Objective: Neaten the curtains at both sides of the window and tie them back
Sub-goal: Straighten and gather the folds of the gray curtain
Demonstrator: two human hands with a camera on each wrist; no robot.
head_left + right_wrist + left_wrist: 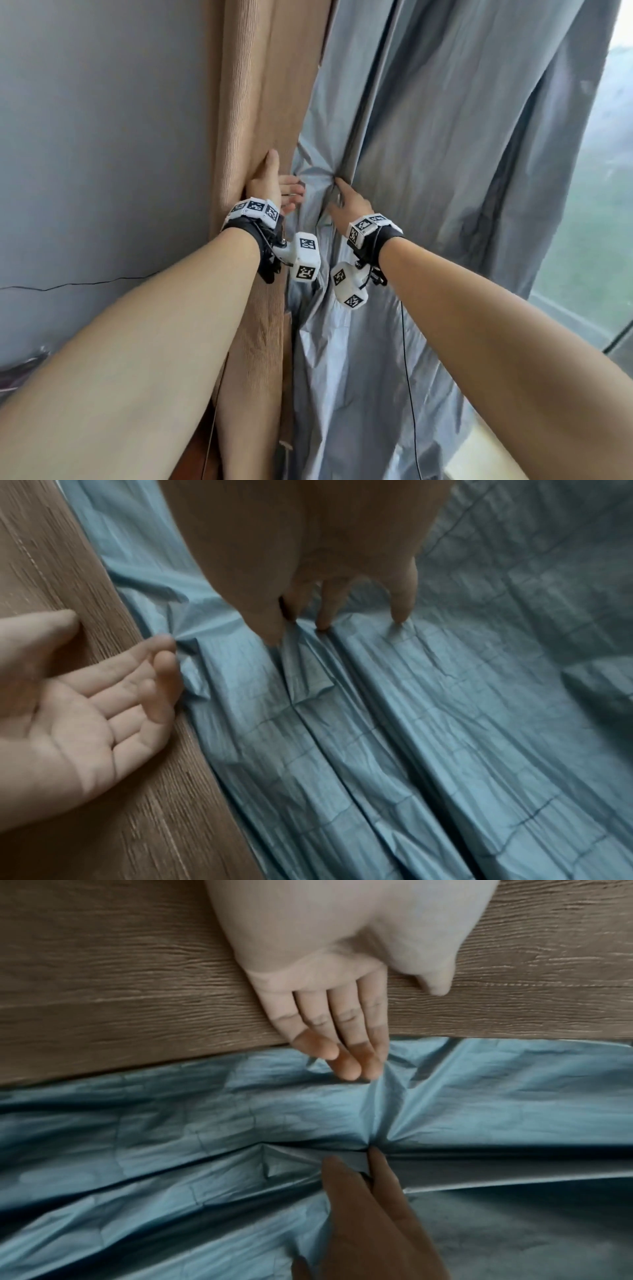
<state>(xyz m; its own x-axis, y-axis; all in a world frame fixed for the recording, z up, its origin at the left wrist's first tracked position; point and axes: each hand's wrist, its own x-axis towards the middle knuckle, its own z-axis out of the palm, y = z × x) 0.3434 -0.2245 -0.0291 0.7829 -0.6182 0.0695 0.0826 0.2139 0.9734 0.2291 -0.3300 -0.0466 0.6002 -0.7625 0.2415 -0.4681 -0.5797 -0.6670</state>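
A tan ribbed curtain (pixel 260 102) hangs beside the wall, and a crumpled blue-grey curtain (pixel 445 137) hangs to its right. My left hand (pixel 277 188) lies flat, thumb up on the tan cloth (pixel 137 974). Its straight fingertips (pixel 352 1066) touch the blue fabric's edge (pixel 171 1137). My right hand (pixel 346 198) reaches into the blue folds a little to the right. Thumb and forefinger (pixel 274 637) pinch a fold of the blue curtain (pixel 411 723), and creases radiate from that spot. The left hand's open palm (pixel 103 696) shows in the right wrist view.
A grey wall (pixel 102 137) with a thin dark cable (pixel 85 283) fills the left. The window pane (pixel 599 240) and its sill (pixel 496 445) lie at the right, past the blue curtain. No tie-back is in view.
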